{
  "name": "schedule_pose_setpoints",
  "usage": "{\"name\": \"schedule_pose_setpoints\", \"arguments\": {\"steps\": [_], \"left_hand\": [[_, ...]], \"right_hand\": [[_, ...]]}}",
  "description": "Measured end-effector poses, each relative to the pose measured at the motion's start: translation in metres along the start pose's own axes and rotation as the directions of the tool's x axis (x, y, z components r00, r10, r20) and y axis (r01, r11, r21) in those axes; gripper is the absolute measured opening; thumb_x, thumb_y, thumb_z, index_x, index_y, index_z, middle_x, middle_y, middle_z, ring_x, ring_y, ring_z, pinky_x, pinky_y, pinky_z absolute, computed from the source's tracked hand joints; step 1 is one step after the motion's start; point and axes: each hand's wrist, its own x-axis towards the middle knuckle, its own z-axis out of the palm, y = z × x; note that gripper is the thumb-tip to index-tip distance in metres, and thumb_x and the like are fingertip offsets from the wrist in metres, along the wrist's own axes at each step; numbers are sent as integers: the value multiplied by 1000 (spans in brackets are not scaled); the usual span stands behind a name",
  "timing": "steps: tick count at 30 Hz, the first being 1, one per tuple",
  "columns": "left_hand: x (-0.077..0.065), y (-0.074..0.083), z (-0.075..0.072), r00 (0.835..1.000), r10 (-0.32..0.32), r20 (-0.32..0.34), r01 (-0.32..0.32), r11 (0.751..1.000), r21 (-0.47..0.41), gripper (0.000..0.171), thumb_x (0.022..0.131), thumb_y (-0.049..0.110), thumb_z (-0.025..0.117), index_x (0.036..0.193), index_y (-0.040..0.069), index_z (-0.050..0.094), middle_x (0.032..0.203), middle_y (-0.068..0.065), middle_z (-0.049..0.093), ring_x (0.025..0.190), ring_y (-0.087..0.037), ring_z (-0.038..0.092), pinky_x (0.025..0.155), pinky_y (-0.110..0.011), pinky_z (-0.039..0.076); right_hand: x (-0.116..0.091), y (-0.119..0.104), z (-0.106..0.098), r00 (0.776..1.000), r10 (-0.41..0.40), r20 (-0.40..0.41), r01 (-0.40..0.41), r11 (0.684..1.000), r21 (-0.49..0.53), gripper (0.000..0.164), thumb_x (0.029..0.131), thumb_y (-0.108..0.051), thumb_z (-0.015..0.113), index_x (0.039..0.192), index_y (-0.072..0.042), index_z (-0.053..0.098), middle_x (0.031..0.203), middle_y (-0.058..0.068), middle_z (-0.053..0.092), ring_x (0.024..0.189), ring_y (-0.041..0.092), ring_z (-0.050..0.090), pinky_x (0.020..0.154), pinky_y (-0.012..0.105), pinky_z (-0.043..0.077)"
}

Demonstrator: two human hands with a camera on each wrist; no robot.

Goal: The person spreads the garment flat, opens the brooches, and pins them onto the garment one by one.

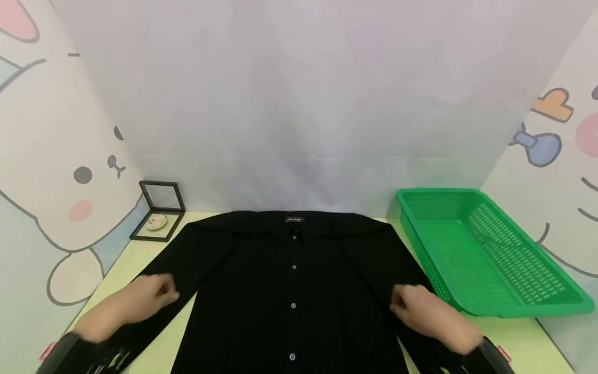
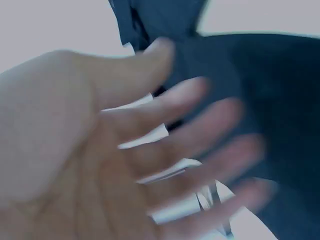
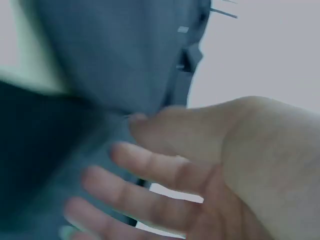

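Note:
A black button-up shirt (image 1: 252,296) lies spread flat, its collar at the far side and its sleeves slanting out to both sides. Pale buttons run down the middle below a small collar label (image 1: 295,219). My left hand (image 1: 145,298) is over the sleeve on the left, my right hand (image 1: 427,311) over the sleeve on the right. In the left wrist view, the fingers (image 2: 220,120) are loosely spread, slightly blurred, and hold nothing. The right wrist view shows relaxed fingers (image 3: 145,202) in front of the dark cloth (image 3: 115,55), also holding nothing. Whether either hand touches the cloth, I cannot tell.
At the right of the pale yellow table (image 1: 528,343) stands a green plastic basket (image 1: 476,306). A small black-framed case (image 1: 159,210) with its lid up sits at the back left, a round pale item (image 1: 156,222) inside it. White cloth walls (image 1: 303,104) enclose the table.

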Motion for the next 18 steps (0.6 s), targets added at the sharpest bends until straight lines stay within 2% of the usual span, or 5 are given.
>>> {"name": "schedule_pose_setpoints", "arguments": {"steps": [4, 6, 9, 14, 18], "left_hand": [[47, 30, 0, 987, 128, -99, -122, 990, 67, 35, 102, 18, 64, 126, -7, 63, 118, -22, 68, 107, -38, 67, 89, -50, 56], [69, 41, 5, 988, 127, -84, -121, 990, 67, 50, 105, 23, 61, 140, -11, 53, 140, -34, 54, 131, -51, 52, 107, -60, 46], [97, 50, 12, 997, 65, -28, -65, 998, 15, 73, 106, 34, 59, 153, -16, 32, 158, -43, 26, 147, -60, 25, 119, -67, 28], [116, 53, 25, 996, -77, 43, 78, 997, -13, 98, 102, 48, 62, 157, -17, 13, 161, -46, 3, 150, -63, 8, 120, -72, 17], [117, 53, 31, 992, -120, 44, 120, 993, 19, 103, 98, 47, 70, 159, -14, 13, 162, -44, 4, 150, -62, 8, 121, -72, 16]], "right_hand": [[38, -21, -4, 990, -58, -127, 46, 995, -94, 22, 101, -11, 65, 119, 1, 65, 108, 17, 66, 91, 28, 65, 74, 41, 53], [61, -26, 0, 986, -66, -152, 45, 989, -137, 40, 103, -13, 62, 136, 8, 56, 132, 31, 57, 117, 44, 61, 93, 51, 54], [91, -26, 9, 993, -12, -114, 0, 994, -106, 66, 107, -23, 58, 157, 9, 29, 159, 41, 25, 146, 59, 27, 118, 67, 30], [113, -20, 25, 997, 70, 12, -70, 997, -19, 97, 104, -58, 51, 165, 0, 2, 167, 35, -9, 150, 62, -8, 120, 76, 3], [98, -14, 17, 1000, 4, -22, -3, 1000, 15, 84, 107, -49, 51, 161, 6, 18, 163, 41, 10, 149, 64, 7, 120, 74, 12]]}}
